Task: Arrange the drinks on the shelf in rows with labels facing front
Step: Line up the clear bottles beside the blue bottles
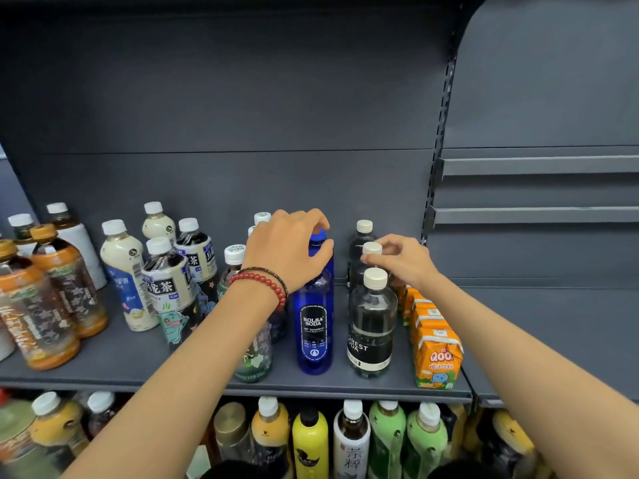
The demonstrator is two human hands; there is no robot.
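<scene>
Hands on two bottle caps at the drinks shelf [138,357].
The left hand [287,247] curls its fingers round a blue cap [320,234] among the blue soda bottles [313,323], whose front label faces out. The right hand [404,261] pinches the white cap of the middle clear bottle [371,249] in the three-deep row just beside them. Orange juice cartons [437,354] line up to their right.

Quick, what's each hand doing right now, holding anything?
Left hand: grips the top of a blue soda bottle.
Right hand: pinches a clear soda bottle by its white cap.
</scene>
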